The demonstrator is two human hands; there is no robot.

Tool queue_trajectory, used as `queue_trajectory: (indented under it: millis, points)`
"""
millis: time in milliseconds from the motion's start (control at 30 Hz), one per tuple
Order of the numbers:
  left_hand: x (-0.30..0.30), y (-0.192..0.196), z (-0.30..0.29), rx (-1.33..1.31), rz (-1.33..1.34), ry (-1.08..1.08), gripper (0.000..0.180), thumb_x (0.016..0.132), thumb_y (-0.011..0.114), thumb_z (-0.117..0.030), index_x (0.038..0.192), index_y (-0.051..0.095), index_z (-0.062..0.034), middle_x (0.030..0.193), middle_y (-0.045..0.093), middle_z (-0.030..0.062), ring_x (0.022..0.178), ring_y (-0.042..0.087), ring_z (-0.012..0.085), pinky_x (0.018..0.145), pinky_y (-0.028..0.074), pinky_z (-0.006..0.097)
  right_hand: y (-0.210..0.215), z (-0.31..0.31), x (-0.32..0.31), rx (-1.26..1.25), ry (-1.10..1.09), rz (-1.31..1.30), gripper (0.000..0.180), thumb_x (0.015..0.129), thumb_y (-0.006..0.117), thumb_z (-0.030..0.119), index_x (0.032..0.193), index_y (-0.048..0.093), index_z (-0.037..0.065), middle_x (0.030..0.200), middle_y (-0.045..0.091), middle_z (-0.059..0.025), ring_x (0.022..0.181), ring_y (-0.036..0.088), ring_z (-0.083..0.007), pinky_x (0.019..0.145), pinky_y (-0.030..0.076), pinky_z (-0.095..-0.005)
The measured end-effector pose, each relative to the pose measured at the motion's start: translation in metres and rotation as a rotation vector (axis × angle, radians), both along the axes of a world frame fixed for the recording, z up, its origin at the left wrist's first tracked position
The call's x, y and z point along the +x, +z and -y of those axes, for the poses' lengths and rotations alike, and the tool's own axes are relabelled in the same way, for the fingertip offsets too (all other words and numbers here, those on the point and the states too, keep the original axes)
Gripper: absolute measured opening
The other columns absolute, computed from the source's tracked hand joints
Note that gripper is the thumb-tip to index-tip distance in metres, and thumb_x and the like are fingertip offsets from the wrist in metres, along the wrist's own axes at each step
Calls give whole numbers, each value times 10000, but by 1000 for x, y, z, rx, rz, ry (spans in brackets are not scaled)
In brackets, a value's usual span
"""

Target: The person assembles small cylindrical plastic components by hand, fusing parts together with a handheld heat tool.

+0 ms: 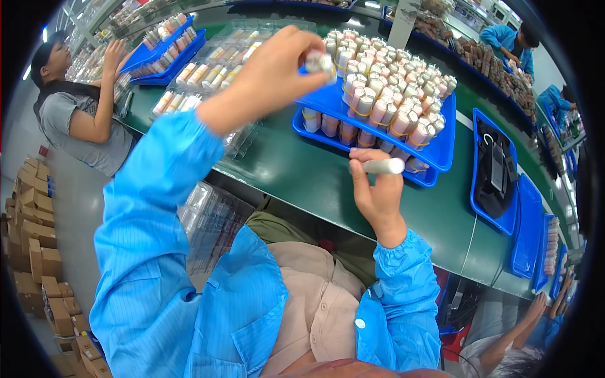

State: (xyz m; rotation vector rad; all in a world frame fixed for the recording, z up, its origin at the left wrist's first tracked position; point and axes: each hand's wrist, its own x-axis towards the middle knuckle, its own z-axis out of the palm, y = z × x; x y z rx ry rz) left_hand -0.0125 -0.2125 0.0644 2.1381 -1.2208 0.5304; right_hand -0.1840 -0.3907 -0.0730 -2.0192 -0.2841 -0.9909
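My left hand [272, 75] is raised at the left side of the upper blue tray [435, 156]. Its fingers are closed round a small, blurred bundle of white tubes [319, 62], seen nearly end-on. In front of the tray, my right hand [380, 198] pinches a single white tube [380, 166] lying sideways, with its round end to the right. The upper tray is packed with upright pink and white tubes [394, 88], several grouped by yellow rubber bands. Beneath it, a second blue tray [302, 129] holds more of the same tubes.
Clear plastic trays with tubes [214, 75] lie left on the green table [283, 165]. To the right, a blue tray [478, 120] holds a black device [495, 170]. A co-worker [82, 107] sits far left. Cardboard boxes [44, 252] are stacked on the floor.
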Motion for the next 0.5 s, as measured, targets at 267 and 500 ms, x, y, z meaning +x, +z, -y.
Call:
queue_trajectory:
  millis: [267,500]
  points:
    - [-107,-114,-15,-21,-237,-130,413,768,820,-68,1155,676,-37,1086,682,141,995,675,332,838,559,413,15,4,1,569,108,-88,104,1021,643,64,1104,600,18,1068,731,-110,874,631,-101,772,524,-257]
    - [-99,-150,-6,-233,-554,-227,452,742,887,-84,1144,690,-23,1080,667,107,912,660,238,784,562,350,15,-5,-2,539,104,-121,100,1001,666,40,1078,612,4,1049,728,-105,908,666,-120,772,556,-278]
